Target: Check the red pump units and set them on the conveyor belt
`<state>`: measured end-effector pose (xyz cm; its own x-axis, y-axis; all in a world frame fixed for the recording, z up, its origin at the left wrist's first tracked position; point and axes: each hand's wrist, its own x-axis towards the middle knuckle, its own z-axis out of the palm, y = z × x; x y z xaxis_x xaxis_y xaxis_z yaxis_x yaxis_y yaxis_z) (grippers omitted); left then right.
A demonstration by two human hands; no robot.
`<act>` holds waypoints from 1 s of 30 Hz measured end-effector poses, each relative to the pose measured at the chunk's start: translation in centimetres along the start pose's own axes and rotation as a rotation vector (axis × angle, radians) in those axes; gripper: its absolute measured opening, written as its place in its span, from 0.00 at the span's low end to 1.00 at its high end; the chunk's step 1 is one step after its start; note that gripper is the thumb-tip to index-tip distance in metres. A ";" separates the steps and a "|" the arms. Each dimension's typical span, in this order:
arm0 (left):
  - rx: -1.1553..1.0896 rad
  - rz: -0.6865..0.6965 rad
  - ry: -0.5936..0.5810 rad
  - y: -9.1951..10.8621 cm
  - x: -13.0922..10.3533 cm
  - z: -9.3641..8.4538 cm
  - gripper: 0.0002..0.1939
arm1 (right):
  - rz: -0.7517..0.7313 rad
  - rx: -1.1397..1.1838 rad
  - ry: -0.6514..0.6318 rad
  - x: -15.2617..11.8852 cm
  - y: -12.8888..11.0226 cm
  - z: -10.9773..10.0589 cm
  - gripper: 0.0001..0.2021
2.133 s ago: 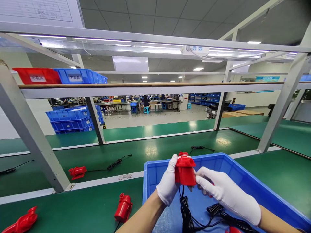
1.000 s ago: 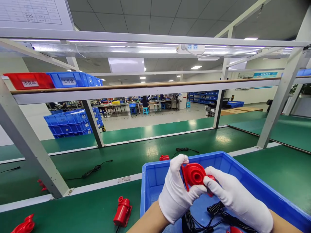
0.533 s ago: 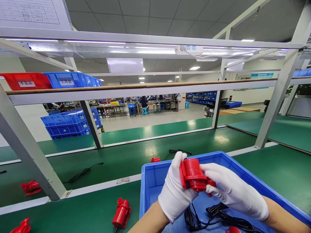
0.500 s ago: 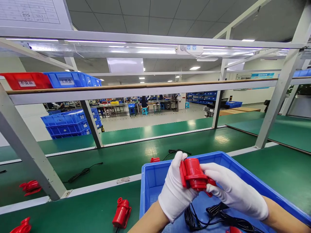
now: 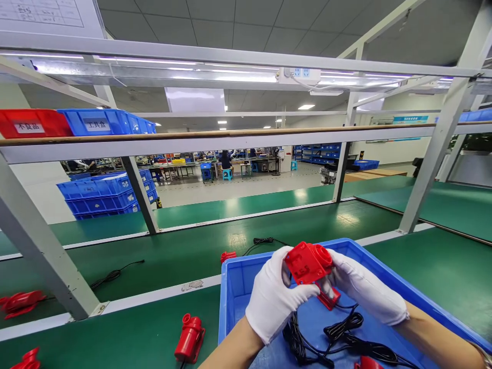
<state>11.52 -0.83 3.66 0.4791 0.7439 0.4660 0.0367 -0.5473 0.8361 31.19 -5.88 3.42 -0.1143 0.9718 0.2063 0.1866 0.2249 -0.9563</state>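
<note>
Both white-gloved hands hold up a red plastic housing (image 5: 305, 264) above a blue bin (image 5: 226, 282). Its flat plate with dark markings faces me, and a round port sits at its right end. My left hand (image 5: 271, 294) grips its left side, thumb beneath. My right hand (image 5: 365, 289) closes around the port end, with some fingers hidden behind. Just under them shows another red piece (image 5: 329, 298); I cannot tell whether it joins the held one. In the bin lie coiled black cords (image 5: 346, 333) and a red part (image 5: 367, 363) at the lower edge.
A red housing (image 5: 189, 338) stands on the green surface (image 5: 138, 333) left of the bin. Others lie farther left and behind, with black cords (image 5: 111, 274). Grey posts (image 5: 426, 159) carry an overhead shelf (image 5: 246, 141) with red and blue boxes.
The held housing has been turned so its flat plate faces me. Red parts and cords on the middle strip have shifted left. The view has also moved slightly.
</note>
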 end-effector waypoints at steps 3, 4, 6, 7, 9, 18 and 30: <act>-0.038 -0.001 0.022 0.5 -0.1 0.0 0.32 | 0.065 0.353 -0.077 0.2 1.0 0.1 0.26; -0.052 0.002 0.027 0.6 -0.1 0.0 0.32 | 0.070 0.390 -0.081 0.1 1.2 0.0 0.25; -0.068 0.011 0.028 0.8 -0.2 -0.1 0.33 | 0.069 0.416 -0.083 0.1 1.4 0.0 0.25; -0.072 0.013 0.024 0.8 -0.2 -0.1 0.33 | 0.070 0.416 -0.087 0.0 1.4 -0.1 0.24; -0.074 0.014 0.011 0.7 -0.3 -0.1 0.33 | 0.085 0.411 -0.090 -0.1 1.3 -0.1 0.25; -0.042 -0.018 0.009 0.3 -0.5 -0.2 0.30 | 0.125 0.374 -0.128 -0.3 1.3 -0.3 0.30; -0.020 -0.071 0.045 0.5 -0.4 -0.2 0.32 | 0.066 0.343 -0.141 -0.1 1.4 -0.6 0.25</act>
<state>11.14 -1.31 3.96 0.4364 0.7972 0.4172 0.0518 -0.4851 0.8729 32.01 -5.66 2.17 -0.2511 0.9586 0.1342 -0.1370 0.1020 -0.9853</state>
